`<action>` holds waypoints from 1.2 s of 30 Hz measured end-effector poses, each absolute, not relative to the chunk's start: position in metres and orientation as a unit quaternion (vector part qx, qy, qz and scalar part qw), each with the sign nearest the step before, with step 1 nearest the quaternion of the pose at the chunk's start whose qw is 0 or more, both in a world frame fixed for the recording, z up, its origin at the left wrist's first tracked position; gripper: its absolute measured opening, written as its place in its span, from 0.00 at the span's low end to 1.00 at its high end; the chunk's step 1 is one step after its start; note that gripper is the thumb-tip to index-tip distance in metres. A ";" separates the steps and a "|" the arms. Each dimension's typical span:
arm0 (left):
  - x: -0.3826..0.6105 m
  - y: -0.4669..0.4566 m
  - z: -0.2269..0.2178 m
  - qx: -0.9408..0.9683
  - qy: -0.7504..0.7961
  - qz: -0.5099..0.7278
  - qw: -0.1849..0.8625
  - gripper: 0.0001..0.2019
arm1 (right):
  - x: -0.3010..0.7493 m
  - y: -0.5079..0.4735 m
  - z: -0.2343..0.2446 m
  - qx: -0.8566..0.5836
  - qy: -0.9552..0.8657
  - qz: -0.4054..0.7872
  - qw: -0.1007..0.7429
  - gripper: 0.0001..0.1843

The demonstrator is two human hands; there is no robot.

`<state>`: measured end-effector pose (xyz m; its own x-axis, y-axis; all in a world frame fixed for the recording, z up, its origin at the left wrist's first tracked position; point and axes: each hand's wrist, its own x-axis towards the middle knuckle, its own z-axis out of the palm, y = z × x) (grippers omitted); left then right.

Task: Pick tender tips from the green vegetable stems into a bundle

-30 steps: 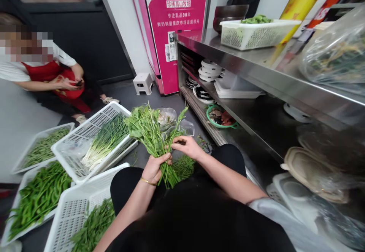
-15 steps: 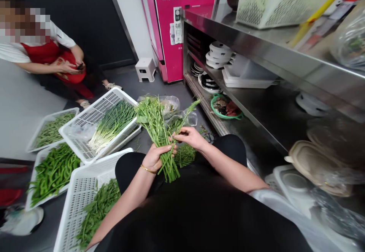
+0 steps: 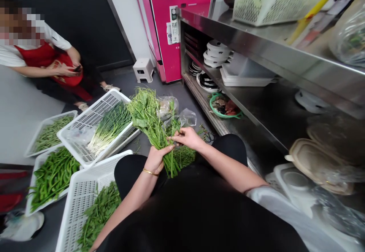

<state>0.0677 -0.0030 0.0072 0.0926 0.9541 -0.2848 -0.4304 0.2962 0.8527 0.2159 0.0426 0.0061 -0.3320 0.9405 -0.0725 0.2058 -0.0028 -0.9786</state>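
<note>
My left hand (image 3: 157, 157) is wrapped round a bunch of leafy green stems (image 3: 148, 120), holding it over my lap with the leaves up and the cut ends down. Just right of the bunch, my right hand (image 3: 189, 138) pinches a leafy sprig (image 3: 173, 124) between thumb and fingers. Whether that sprig is still part of the bunch I cannot tell. Below my hands lies a heap of green trimmings (image 3: 184, 156), partly hidden by them. Clear plastic bags (image 3: 186, 118) are on the floor beyond.
At my left stand white baskets: one with leafy greens (image 3: 99, 214), one with green peppers (image 3: 55, 174), one with scallions (image 3: 110, 126), one with green beans (image 3: 54, 132). A steel shelf unit (image 3: 256, 40) runs along my right. Ahead are a stool (image 3: 143, 69) and a seated person (image 3: 42, 59).
The bunch has tilted a little to the left in my left hand. The sprig in my right hand, leaning out to the right before, now stands more upright and closer to the bunch.
</note>
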 end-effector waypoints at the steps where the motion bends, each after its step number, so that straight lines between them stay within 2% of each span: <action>1: 0.068 -0.003 0.007 0.292 0.438 0.511 0.679 0.17 | 0.215 0.042 0.004 -0.464 -0.606 0.543 0.350 0.18; 8: 0.069 0.000 0.006 0.241 0.423 0.526 0.697 0.18 | 0.209 0.037 -0.004 -0.430 -0.542 0.595 0.408 0.16; 14: 0.067 0.001 -0.001 0.197 0.431 0.540 0.696 0.15 | 0.209 0.026 0.000 -0.434 -0.668 0.421 0.433 0.12; 16: 0.066 0.001 -0.002 0.199 0.429 0.535 0.700 0.14 | 0.209 0.025 0.002 -0.403 -0.657 0.468 0.433 0.13; 19: 0.062 0.001 -0.005 0.243 0.449 0.507 0.695 0.14 | 0.217 0.032 0.014 -0.365 -0.505 0.643 0.445 0.14; 21: 0.059 0.001 -0.008 0.260 0.467 0.487 0.691 0.15 | 0.232 0.041 0.029 -0.336 -0.396 0.690 0.504 0.14; 23: 0.057 0.002 -0.010 0.251 0.469 0.476 0.700 0.16 | 0.253 0.049 0.045 -0.299 -0.342 0.668 0.589 0.14; 25: 0.056 0.003 -0.012 0.226 0.458 0.480 0.714 0.16 | 0.275 0.051 0.053 -0.271 -0.363 0.625 0.635 0.13; 26: 0.056 0.005 -0.012 0.211 0.452 0.485 0.718 0.15 | 0.284 0.050 0.052 -0.275 -0.414 0.612 0.616 0.12; 27: 0.055 0.007 -0.012 0.195 0.448 0.492 0.721 0.14 | 0.290 0.046 0.047 -0.296 -0.492 0.602 0.554 0.12; 30: 0.053 0.013 -0.013 0.157 0.443 0.507 0.722 0.10 | 0.291 0.029 0.020 -0.427 -0.732 0.491 0.203 0.11; 31: 0.052 0.015 -0.014 0.151 0.445 0.507 0.723 0.09 | 0.286 0.024 0.010 -0.463 -0.763 0.437 0.109 0.11; 32: 0.052 0.016 -0.015 0.150 0.447 0.504 0.724 0.08 | 0.278 0.020 0.003 -0.488 -0.776 0.394 0.065 0.12; 33: 0.052 0.017 -0.016 0.153 0.448 0.502 0.724 0.07 | 0.268 0.016 -0.003 -0.502 -0.779 0.371 0.069 0.14; 36: 0.056 0.018 -0.020 0.166 0.439 0.512 0.720 0.10 | 0.232 0.014 -0.007 -0.469 -0.782 0.369 0.181 0.21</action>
<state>0.0560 0.0177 -0.0202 0.0910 0.8819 -0.4626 -0.5911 0.4217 0.6876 0.2324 0.0136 -0.0066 -0.4948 0.8668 -0.0626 0.5991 0.2880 -0.7471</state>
